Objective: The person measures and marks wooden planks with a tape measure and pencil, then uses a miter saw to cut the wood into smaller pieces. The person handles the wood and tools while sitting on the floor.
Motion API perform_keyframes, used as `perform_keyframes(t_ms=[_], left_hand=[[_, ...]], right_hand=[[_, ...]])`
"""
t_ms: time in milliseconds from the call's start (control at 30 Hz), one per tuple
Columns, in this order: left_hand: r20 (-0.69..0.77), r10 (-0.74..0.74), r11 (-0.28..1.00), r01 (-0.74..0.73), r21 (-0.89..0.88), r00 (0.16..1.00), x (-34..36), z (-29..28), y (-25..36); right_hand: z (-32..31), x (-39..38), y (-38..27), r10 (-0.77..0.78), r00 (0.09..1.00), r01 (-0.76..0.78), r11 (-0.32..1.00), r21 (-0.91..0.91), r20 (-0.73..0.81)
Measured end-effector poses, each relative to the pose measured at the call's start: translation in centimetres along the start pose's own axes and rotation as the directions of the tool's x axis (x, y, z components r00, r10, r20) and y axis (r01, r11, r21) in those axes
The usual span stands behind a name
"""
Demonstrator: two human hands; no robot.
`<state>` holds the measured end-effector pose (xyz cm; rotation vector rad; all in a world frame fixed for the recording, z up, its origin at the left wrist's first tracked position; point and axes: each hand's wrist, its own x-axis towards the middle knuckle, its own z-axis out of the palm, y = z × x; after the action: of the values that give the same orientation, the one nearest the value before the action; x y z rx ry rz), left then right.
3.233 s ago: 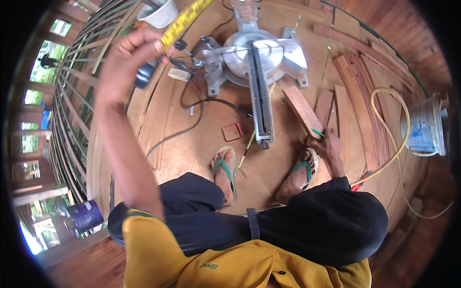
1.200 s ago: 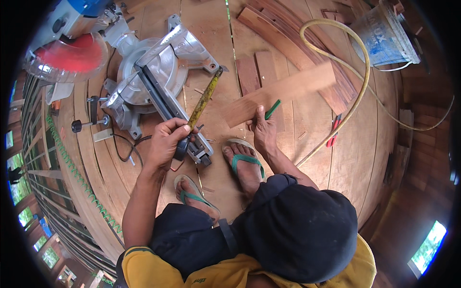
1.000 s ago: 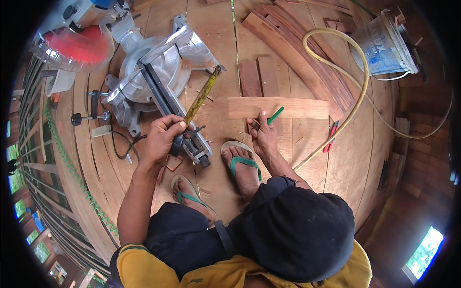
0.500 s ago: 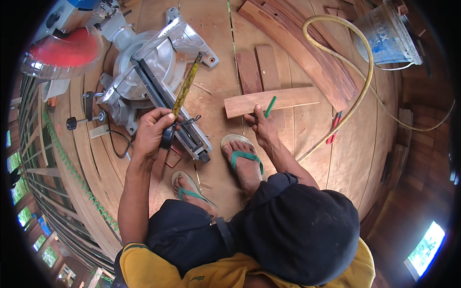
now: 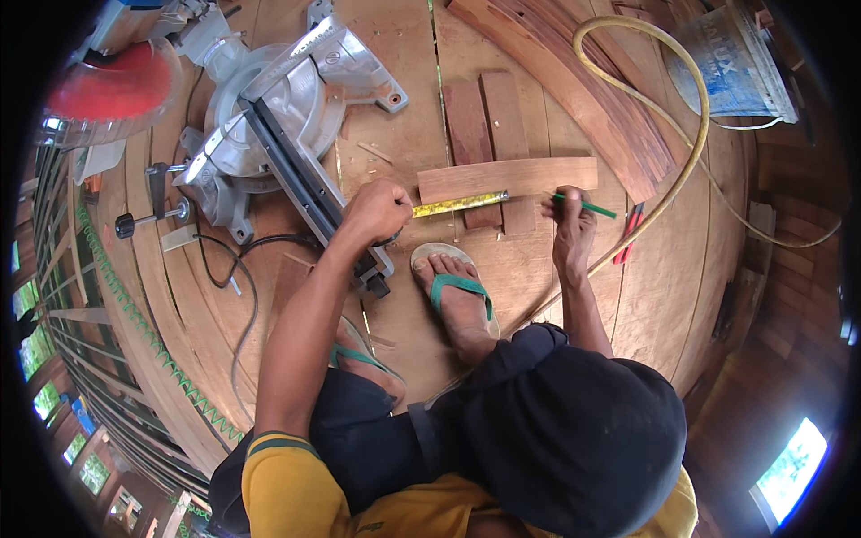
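Observation:
My left hand (image 5: pixel 380 212) is closed round a tape measure, whose case is mostly hidden by the fingers. Its yellow blade (image 5: pixel 461 203) sticks out to the right, along the near edge of a short reddish-brown board (image 5: pixel 516 176). That board lies across two darker wooden pieces (image 5: pixel 468 125) on the floor. Just off the board's right end, my right hand (image 5: pixel 572 213) is closed on a green pencil (image 5: pixel 595 209), which points out to the right. Between the hands, the tape's end stops short of the right fingers.
A miter saw (image 5: pixel 269 117) with a red blade area stands at the left. Long curved planks (image 5: pixel 574 99) lie at the far right, beside a yellowish hose (image 5: pixel 700 117) and a bucket (image 5: pixel 731 67). Red-handled pliers (image 5: pixel 630 235) rest near the hose. My sandalled foot (image 5: pixel 457 300) is close to the board.
My left hand has moved right, swinging the tape blade from upright to lying along the board. My right hand, with the pencil, has shifted right from the board's left part to its right end.

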<state>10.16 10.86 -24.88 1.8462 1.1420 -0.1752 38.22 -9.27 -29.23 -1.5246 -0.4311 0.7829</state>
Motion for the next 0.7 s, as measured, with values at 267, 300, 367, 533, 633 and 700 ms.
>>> perform_keyframes(t_ms=[267, 300, 367, 533, 633, 700], left_hand=[[0.147, -0.158, 0.983, 0.169, -0.067, 0.976, 4.0, 2.5, -2.5], [0.156, -0.150, 0.983, 0.165, -0.084, 0.976, 4.0, 2.7, -2.8], [0.172, -0.139, 0.979, 0.161, -0.123, 0.975, 3.8, 2.9, -3.4], [0.164, -0.108, 0.976, 0.136, -0.170, 0.980, 4.0, 2.6, -3.2], [0.149, -0.086, 0.995, 0.094, -0.044, 0.985, 4.6, 2.2, -2.1], [0.102, 0.012, 0.999, -0.016, 0.038, 0.995, 4.7, 2.0, -2.4]], right_hand=[[2.3, 0.2, 1.7, -0.193, 0.960, 0.251, 0.915, -0.315, 0.204], [2.3, -0.1, 1.5, -0.215, 0.949, 0.290, 0.881, -0.374, 0.229], [2.6, -0.2, 1.1, -0.282, 0.915, 0.387, 0.816, -0.430, 0.289], [2.7, -0.1, 1.3, -0.295, 0.915, 0.396, 0.790, -0.468, 0.276], [2.8, -0.2, 1.1, -0.146, 0.978, 0.198, 0.875, -0.441, 0.148], [3.2, 0.1, 0.3, -0.134, 0.978, 0.195, 0.846, -0.496, 0.157]])
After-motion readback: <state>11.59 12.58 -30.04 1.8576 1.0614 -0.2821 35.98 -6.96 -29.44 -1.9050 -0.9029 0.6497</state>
